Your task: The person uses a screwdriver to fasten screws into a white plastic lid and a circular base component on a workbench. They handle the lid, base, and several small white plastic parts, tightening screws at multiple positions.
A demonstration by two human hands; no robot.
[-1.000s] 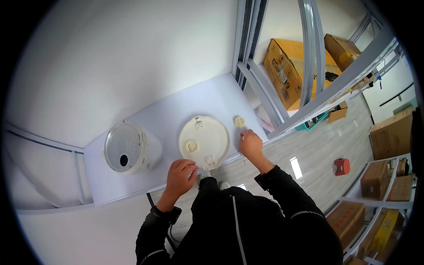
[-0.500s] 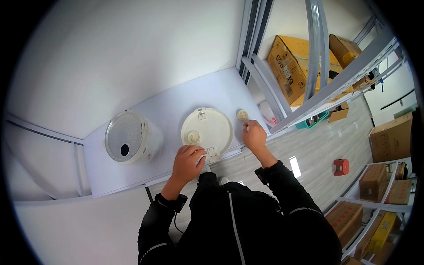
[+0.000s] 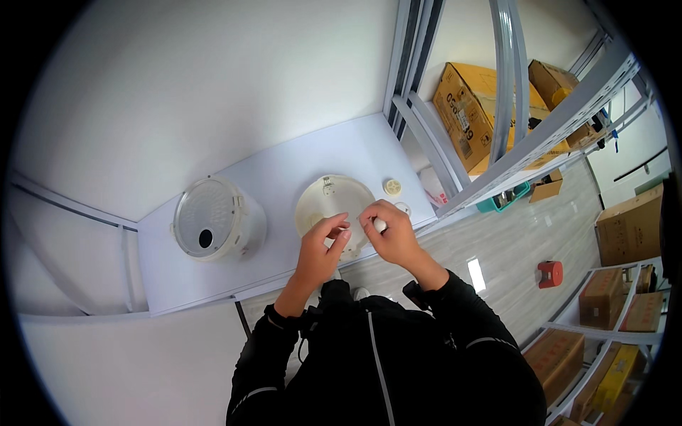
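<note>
Above the near part of a round cream lid (image 3: 329, 199), my two hands are drawn close together. My right hand (image 3: 391, 231) is closed around a small white piece (image 3: 380, 225) with a rounded end; its kind is not clear. My left hand (image 3: 323, 248) has its fingers curled in a pinch, and what lies between them is too small to make out. The lid carries a metal latch (image 3: 328, 186) on its far edge. Right of it lie a small cream ribbed cap (image 3: 392, 187) and a white disc (image 3: 403, 208), partly beside my right hand.
At the left of the white table (image 3: 177, 287) stands a white drum (image 3: 245, 220) with a grey see-through top and a dark round hole. Metal shelving (image 3: 469, 199) with a yellow carton (image 3: 465, 113) rises at the right. A red stool (image 3: 549, 274) is on the floor.
My right hand has moved left from beside the cap to over the lid, and the white piece now shows in it. My left hand has risen and shifted right towards it.
</note>
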